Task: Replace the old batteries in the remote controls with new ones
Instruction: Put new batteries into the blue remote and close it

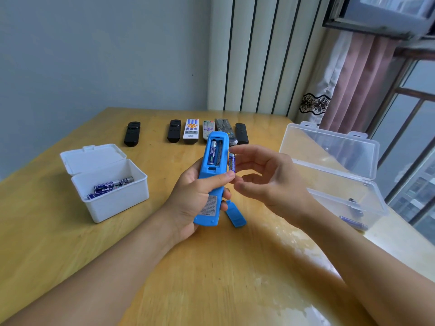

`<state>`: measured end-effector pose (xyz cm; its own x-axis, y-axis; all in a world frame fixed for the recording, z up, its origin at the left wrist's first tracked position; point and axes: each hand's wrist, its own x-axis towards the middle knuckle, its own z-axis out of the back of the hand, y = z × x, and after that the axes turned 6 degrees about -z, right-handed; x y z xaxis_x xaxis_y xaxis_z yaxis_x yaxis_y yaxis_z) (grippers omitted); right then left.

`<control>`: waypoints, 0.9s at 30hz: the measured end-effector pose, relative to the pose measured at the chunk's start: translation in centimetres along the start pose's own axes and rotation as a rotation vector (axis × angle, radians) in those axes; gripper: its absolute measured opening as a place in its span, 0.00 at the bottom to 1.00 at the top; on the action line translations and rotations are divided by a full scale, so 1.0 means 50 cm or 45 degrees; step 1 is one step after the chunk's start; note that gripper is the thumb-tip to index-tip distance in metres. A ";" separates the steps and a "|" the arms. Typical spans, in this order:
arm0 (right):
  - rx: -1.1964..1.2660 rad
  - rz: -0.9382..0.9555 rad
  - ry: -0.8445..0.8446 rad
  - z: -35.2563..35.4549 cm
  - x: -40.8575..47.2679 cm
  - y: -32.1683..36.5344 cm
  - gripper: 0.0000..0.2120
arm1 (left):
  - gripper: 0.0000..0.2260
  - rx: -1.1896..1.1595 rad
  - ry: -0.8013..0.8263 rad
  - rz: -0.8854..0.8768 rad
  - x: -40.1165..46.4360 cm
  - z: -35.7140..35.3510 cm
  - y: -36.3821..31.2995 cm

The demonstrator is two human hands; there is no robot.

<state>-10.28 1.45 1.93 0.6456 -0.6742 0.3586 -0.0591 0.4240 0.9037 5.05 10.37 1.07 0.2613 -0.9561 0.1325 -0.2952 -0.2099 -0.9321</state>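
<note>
Both forearms reach over our yellow wooden table (70, 231), mid-swap on one remote.
Our left hand (193, 198) grips the blue plastic remote (211, 175), one slot filled; our right hand (270, 180) pinches a purple battery (232, 162) beside it. Six remotes (190, 131) wait along the far edge.

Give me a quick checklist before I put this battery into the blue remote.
1. Blue remote held steady: ok, the left hand grips it, back side up.
2. Cover off: ok, the blue cover lies on the table.
3. Free slot: ok, one battery sits in the left slot and the right slot looks empty.
4. Loose battery in hand: ok, the right hand pinches it beside the compartment.
5. Polarity matches the slot marking: cannot tell, too small to read.
6. This battery is a new one: cannot tell.
</note>
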 end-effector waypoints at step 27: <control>-0.749 0.365 -0.203 -0.008 -0.003 -0.002 0.18 | 0.07 0.475 0.113 -0.229 0.000 -0.003 0.018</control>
<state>-10.09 1.75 1.68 0.5432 -0.5479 0.6362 0.2422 0.8278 0.5061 4.63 10.16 0.29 0.1937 -0.9281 0.3178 0.1049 -0.3025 -0.9474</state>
